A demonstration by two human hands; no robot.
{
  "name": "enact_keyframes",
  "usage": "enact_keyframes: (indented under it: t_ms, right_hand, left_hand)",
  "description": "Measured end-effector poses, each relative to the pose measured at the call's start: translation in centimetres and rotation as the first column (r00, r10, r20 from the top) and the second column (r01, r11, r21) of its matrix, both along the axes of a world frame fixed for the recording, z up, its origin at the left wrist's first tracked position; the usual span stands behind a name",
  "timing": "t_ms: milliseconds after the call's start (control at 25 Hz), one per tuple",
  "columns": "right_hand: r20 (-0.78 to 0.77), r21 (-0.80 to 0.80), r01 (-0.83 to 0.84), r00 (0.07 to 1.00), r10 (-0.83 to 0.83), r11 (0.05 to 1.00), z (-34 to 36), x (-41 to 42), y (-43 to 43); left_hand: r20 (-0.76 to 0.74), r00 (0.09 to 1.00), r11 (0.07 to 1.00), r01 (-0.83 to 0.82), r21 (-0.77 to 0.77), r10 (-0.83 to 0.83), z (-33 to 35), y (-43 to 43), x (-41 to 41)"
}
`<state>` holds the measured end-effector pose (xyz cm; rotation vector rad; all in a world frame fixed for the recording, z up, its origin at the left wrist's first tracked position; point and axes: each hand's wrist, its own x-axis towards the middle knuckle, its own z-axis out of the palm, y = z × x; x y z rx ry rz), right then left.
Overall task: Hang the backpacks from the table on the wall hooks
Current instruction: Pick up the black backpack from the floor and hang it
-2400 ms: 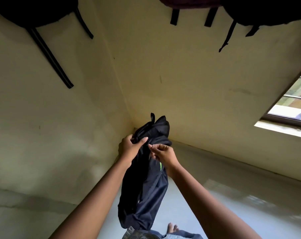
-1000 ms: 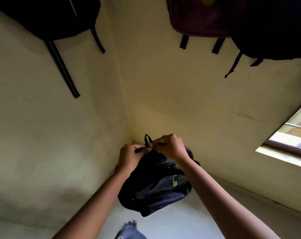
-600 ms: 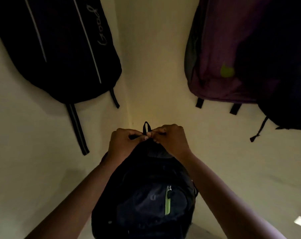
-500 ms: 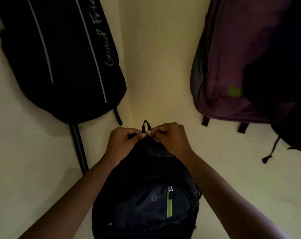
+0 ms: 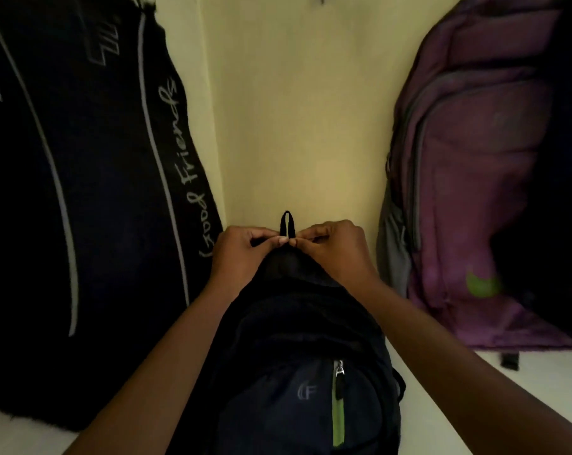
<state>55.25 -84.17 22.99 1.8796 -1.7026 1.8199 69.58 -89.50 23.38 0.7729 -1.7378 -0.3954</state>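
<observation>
Hands raised in a yellow wall corner: we pinch the thin top loop (image 5: pixel 286 223) of a dark navy backpack (image 5: pixel 306 366), left hand (image 5: pixel 242 254) and right hand (image 5: pixel 335 249) each clamped at its base. Green zipper trim and a grey "F" mark its front pocket. Black "Good Friends" backpack (image 5: pixel 81 198) and purple backpack (image 5: pixel 475 192) hang alongside.

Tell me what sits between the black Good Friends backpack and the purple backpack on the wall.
Head view: bare yellow wall between the black Good Friends backpack and the purple backpack; lower down, both hands raise a navy backpack's hanging loop.
</observation>
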Motion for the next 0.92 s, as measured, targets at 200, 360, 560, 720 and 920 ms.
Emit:
enact_keyframes:
  t_ms: [200,360,560,720,920]
  right_hand:
    - [0.117,-0.079,0.034,0.993,-0.025,0.996,6.1,-2.0,-4.2]
    - [0.110,-0.156,0.101,0.990,-0.084,0.983,12.7,-4.1,-8.9]
    - [0.066,-0.253,0.196,0.980,-0.186,0.947,18.3,-5.9,-12.3]
    - [0.010,-0.336,0.265,0.960,-0.278,0.904,22.0,-6.8,-13.3]
    - [0.017,-0.422,0.303,0.945,-0.326,0.855,26.5,-7.6,-13.1]
  left_hand:
    - [0.011,0.996,0.984,-0.090,-0.157,0.092,6.6,-4.5,-3.4]
    - [0.049,0.994,0.960,-0.084,-0.267,0.101,13.8,-9.2,-5.9]
    - [0.127,0.989,0.935,-0.028,-0.353,0.077,20.3,-13.0,-7.7]
    - [0.121,0.991,0.910,-0.008,-0.415,0.063,24.3,-14.3,-8.8]
    - [0.053,0.998,0.932,0.046,-0.360,-0.028,29.5,-13.9,-9.7]
